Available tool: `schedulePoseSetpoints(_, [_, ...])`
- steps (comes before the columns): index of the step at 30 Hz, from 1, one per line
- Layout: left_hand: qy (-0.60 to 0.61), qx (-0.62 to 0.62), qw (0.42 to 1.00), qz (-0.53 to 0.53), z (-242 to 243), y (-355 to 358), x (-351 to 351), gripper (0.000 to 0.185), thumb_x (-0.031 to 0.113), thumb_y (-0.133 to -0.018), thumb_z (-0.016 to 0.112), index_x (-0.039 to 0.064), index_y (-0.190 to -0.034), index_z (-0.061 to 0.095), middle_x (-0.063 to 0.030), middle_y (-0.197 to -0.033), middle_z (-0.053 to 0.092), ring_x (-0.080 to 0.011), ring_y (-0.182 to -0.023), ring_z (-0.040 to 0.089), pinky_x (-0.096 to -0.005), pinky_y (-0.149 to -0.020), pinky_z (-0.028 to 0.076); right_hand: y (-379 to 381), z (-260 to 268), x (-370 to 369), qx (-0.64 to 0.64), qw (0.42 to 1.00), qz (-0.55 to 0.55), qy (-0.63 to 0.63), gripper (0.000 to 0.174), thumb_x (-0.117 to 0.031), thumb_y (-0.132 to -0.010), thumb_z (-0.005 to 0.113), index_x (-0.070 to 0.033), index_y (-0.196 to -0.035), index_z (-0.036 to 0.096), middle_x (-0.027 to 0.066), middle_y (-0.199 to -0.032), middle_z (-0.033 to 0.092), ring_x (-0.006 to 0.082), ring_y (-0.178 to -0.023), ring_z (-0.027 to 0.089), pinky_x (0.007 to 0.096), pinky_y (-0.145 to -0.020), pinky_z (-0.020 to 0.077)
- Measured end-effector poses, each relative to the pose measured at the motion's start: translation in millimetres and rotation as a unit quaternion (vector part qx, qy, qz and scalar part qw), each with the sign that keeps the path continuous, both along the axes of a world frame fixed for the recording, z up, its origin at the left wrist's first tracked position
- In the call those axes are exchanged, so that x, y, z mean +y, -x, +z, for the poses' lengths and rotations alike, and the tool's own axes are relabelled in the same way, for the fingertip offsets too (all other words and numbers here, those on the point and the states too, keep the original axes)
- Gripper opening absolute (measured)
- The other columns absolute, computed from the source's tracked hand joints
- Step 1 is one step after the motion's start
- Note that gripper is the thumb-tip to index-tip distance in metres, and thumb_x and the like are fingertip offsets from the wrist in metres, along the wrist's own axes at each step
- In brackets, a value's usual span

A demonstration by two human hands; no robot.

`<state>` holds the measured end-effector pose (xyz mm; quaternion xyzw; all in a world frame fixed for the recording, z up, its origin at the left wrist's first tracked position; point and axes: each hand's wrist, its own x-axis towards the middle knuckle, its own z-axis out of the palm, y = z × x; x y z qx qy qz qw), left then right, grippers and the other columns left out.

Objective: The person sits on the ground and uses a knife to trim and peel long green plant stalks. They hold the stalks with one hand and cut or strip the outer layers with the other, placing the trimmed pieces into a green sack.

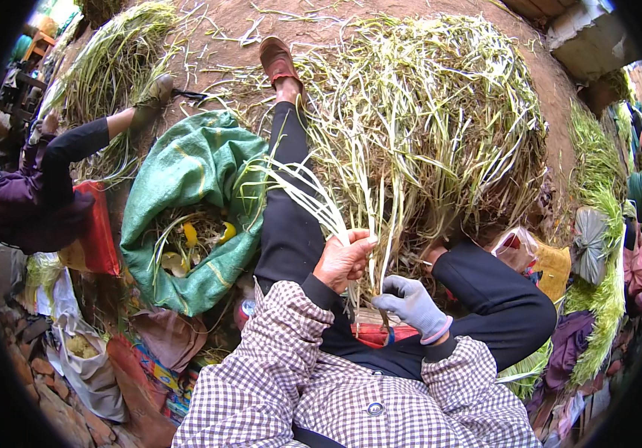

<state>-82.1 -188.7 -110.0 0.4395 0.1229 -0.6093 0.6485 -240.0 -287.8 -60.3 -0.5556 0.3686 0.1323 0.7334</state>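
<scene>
My bare left hand grips a small bunch of pale green-white leafy stalks that fan out up and left over my leg. Beside it, my right hand wears a grey knitted glove with a pink-edged cuff. Its thumb and fingers pinch the brown lower end of a few long thin stalks, and the left fingertips touch their upper part. Just beyond both hands spreads a large heap of the same stalks, with brown, dry-looking matter among them. A red thing lies in my lap under the hands.
An open green woven sack with plant waste and yellow peel stands by my outstretched leg. At left, another person sits by a second stalk heap. Bright green bundles and a yellow sack lie at right.
</scene>
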Motion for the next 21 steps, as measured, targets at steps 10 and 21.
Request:
schedulePoseSetpoints(10, [-0.014, -0.049, 0.992, 0.115, 14, 1, 8, 0.018, 0.016, -0.093, 0.064, 0.006, -0.107, 0.059, -0.0008, -0.083, 0.063, -0.0022, -0.052, 0.046, -0.0163, -0.039, 0.032, -28, -20, 29, -0.009, 0.962, -0.269, -0.045, 0.014, -0.014, -0.091, 0.065, -0.002, -0.098, 0.066, -0.0065, -0.077, 0.06, 0.0014, -0.065, 0.049, 0.0191, -0.058, 0.0386])
schedulePoseSetpoints(21, [0.006, -0.153, 0.946, 0.287, 6, -48, 35, 0.015, 0.012, -0.094, 0.062, 0.003, -0.105, 0.058, -0.0052, -0.082, 0.062, -0.0033, -0.052, 0.047, -0.0172, -0.038, 0.031, 78, -5, 23, 0.157, 0.753, 0.477, 0.426, 0.028, -0.038, -0.086, 0.059, -0.012, -0.086, 0.069, 0.0122, -0.082, 0.069, 0.0317, -0.08, 0.066, 0.044, -0.069, 0.049])
